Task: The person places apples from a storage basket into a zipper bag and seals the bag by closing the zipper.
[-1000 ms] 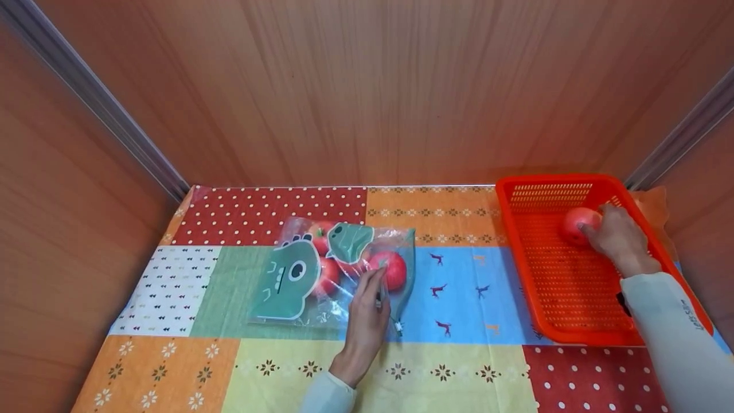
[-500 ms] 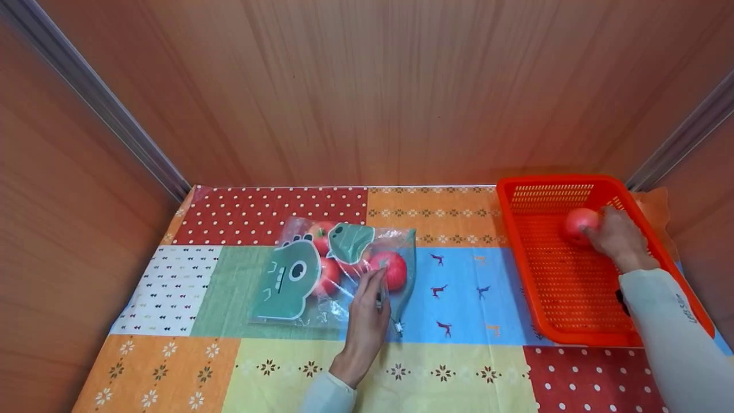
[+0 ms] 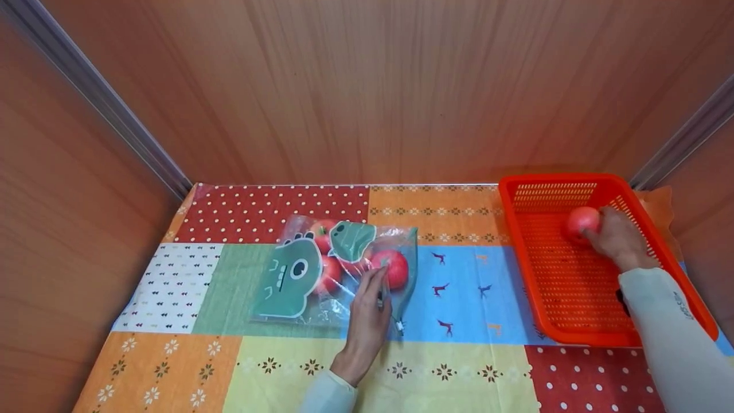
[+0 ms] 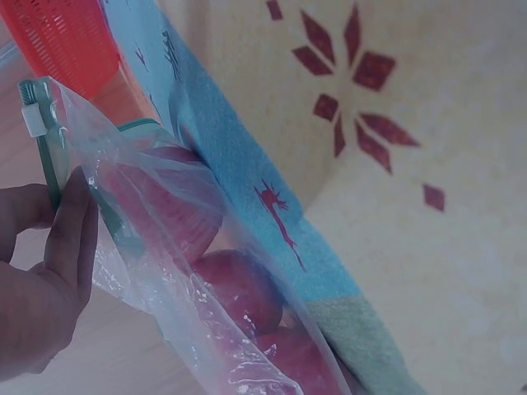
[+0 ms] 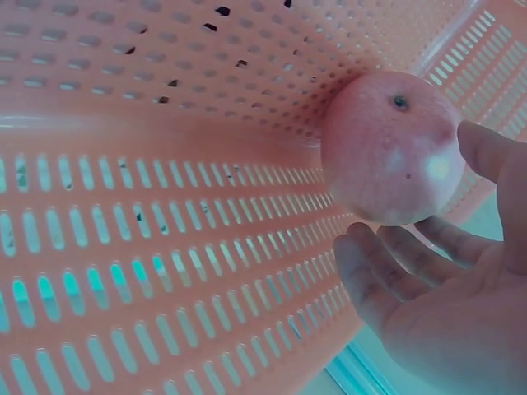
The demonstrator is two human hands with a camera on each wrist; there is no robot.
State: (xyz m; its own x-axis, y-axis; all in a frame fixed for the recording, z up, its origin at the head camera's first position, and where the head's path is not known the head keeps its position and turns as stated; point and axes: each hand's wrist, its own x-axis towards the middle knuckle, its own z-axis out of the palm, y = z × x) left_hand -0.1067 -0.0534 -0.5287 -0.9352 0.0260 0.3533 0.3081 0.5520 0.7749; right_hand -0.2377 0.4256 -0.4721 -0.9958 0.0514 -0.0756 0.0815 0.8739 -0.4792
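A clear zip bag with a green monster print [image 3: 287, 278] lies on the patchwork cloth with several red apples inside. My left hand [image 3: 367, 327] pinches the bag's edge near its opening, beside the apple nearest that end [image 3: 395, 269]. In the left wrist view, the left hand [image 4: 41, 280] has its fingertips on the green zip strip, below the white slider [image 4: 33, 120]. Inside the red basket [image 3: 530, 287], one apple [image 3: 583, 222] touches my right hand [image 3: 622, 238]. The right wrist view has that apple [image 5: 391, 152] between the thumb and curved fingers of the right hand [image 5: 445, 288].
Wood-grain panels [image 3: 344, 92] stand behind the cloth and at both sides. The basket is at the far right, close to the right panel, and cloth [image 3: 464, 292] lies between it and the bag.
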